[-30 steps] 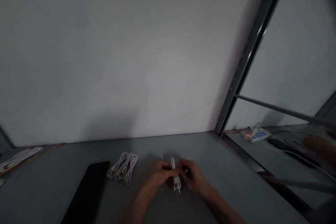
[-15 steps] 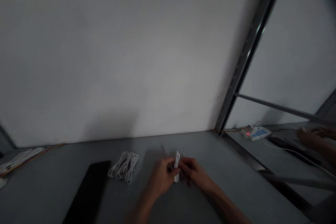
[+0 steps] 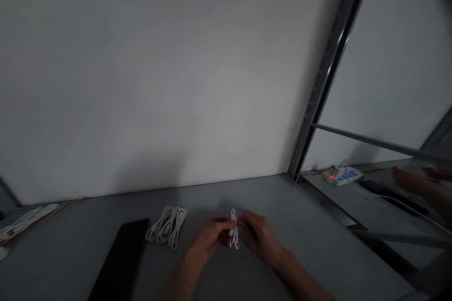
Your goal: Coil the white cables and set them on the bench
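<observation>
Step in hand: a white coiled cable (image 3: 233, 241) was being handled between both hands above the grey tabletop (image 3: 318, 254). In the inspector's judgement, good practice called for a firm pinch at the coil's middle, the strands lying flat and parallel, so that no loop could slip out of the bunch. The right fingertips were best worked close to that pinch, with light tension only; a hard pull would probably have skewed the loops or kinked the cable. Loop ends of matching length would have indicated a tidy result.

Position: the coil stood roughly on end between the hands, its loops projecting above and below the grip. The left hand (image 3: 211, 236) was closed on it from the left, the thumb laid across its middle. The right hand (image 3: 260, 234) was at its right side, fingers curled inward and fingertips at or just beside the strands; whether they pinched the cable, or something small, could not be told. Whether the coil's lower end touched the tabletop was likewise unclear.

Surroundings: a group of white cable coils (image 3: 165, 226) lay left of the hands, just beside a flat black slab (image 3: 122, 256).
</observation>
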